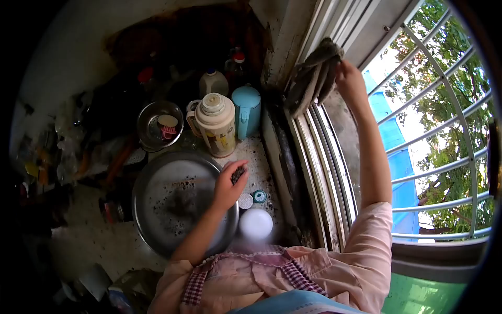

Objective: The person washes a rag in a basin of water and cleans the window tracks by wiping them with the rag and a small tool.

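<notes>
Cloth (pixel 314 78), one, in right hand (pixel 351 82)

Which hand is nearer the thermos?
Left. The left hand, around a dark clump, is just below the thermos in view; the right hand is farther off, up at the window frame, gripping a grey cloth.

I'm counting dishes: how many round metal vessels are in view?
2: the large basin under the left forearm and the small bowl beside the flask. Dark clutter may hide others.
</notes>
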The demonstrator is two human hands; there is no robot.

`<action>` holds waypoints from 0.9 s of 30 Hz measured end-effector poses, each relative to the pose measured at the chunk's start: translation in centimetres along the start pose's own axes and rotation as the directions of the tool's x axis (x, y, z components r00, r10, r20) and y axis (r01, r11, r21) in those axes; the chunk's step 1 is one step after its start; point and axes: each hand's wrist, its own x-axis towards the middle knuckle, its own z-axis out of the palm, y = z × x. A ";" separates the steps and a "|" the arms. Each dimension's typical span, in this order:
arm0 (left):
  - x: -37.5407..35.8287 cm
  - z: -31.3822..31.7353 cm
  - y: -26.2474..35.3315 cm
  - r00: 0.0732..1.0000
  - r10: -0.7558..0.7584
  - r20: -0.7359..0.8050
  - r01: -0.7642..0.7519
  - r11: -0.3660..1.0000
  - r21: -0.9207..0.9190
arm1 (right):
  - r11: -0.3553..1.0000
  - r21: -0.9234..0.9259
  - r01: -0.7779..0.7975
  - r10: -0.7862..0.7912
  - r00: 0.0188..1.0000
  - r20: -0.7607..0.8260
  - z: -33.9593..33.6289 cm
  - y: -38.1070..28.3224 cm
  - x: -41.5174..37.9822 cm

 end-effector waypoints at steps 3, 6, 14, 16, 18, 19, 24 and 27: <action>1.8 -0.3 2.8 0.982 0.190 -0.025 -0.189 0.982 0.032 | 0.980 0.109 0.166 -0.173 0.983 0.056 -4.4 -4.5 -2.6; 3.2 -1.1 6.8 0.971 0.228 -0.077 -0.234 0.969 -0.077 | 0.953 0.239 0.185 -0.234 0.953 0.193 -7.7 -11.9 -6.5; -3.4 -10.5 7.6 0.977 0.089 -0.196 -0.052 0.981 0.185 | 0.852 0.514 0.100 -0.407 0.745 0.529 -7.2 -23.2 -15.5; -7.0 -13.8 6.2 0.967 0.103 -0.232 -0.042 0.966 0.254 | 0.829 0.557 0.036 -0.428 0.683 0.592 -3.5 -23.6 -18.2; -9.8 -16.8 2.7 0.965 -0.027 -0.260 0.125 0.920 0.370 | 0.832 0.524 -0.184 -0.353 0.553 0.755 2.7 -22.8 -21.1; -10.4 -18.4 0.4 0.958 -0.164 -0.237 0.248 0.886 0.392 | 0.866 0.485 -0.125 -0.383 0.458 0.802 5.9 -21.5 -22.5; -12.5 -22.2 -6.5 0.818 -0.534 -0.213 0.571 0.705 0.422 | 0.976 0.103 0.191 -0.173 0.399 0.900 19.1 -16.2 -31.8; -12.8 -21.5 -4.9 0.887 -0.299 -0.352 0.462 0.575 0.676 | 0.961 0.175 0.212 -0.226 0.243 0.943 19.7 -16.9 -33.1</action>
